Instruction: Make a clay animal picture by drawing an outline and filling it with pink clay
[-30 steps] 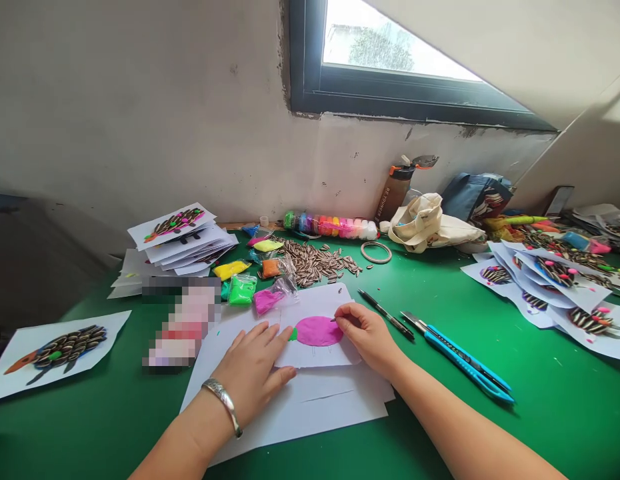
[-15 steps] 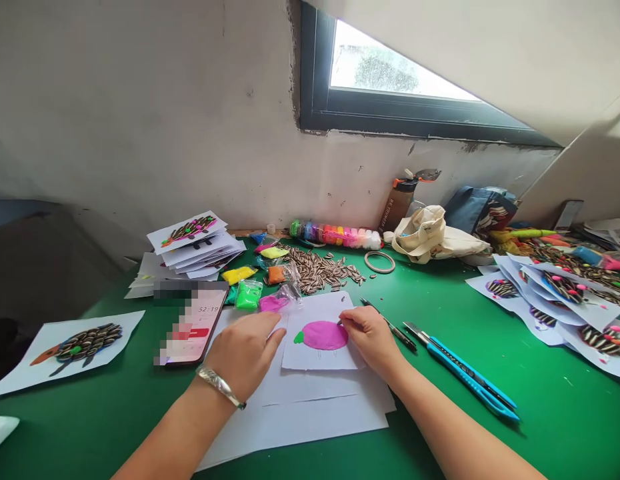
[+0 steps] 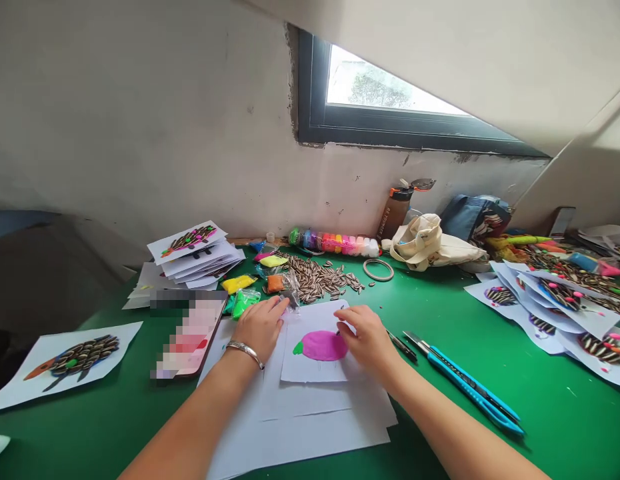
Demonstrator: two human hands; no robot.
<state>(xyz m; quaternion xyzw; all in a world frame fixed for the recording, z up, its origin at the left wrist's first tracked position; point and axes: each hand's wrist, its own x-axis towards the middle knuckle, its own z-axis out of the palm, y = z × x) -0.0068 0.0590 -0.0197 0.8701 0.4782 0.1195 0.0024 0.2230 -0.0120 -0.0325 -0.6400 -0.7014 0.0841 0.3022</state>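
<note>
White card (image 3: 310, 375) lies at the near-centre of the green tabletop (image 3: 555, 427), on top of larger white sheets (image 3: 335, 437). Affixed to card: magenta oval (image 3: 323, 347), w/ green piece (image 3: 298, 349) at its L end and two pairs of faint drawn lines below its near edge. R hand (image 3: 363, 337) is positioned at the R end of the oval, fingers curled; a small dark piece (image 3: 339, 332) shows just below the fingertips (cannot tell whether it is pinched or lying on the oval). L hand (image 3: 263, 327), w/ silver bangle (image 3: 246, 353) at wrist, is placed at the card's far L corner, fingers extended toward a clear wrapper (image 3: 296, 308); grip there n/a to the eye, i.e. cannot tell. Immed. beyond: green packet (image 3: 245, 301), orange packet (image 3: 275, 283), yellow packet (image 3: 239, 285) & seed pile (image 3: 317, 277). R of card: black pen (image 3: 404, 348), then blue cutter (image 3: 473, 387), blade end pointing far L. L side: phone (image 3: 190, 347) (screen partly pixelated), stacked cards (image 3: 187, 257) farther back, seed-covered picture (image 3: 83, 360) at far L. Far side, along wall: multicoloured tube (image 3: 337, 243), brown bottle (image 3: 394, 215), cream bag (image 3: 423, 243).
</note>
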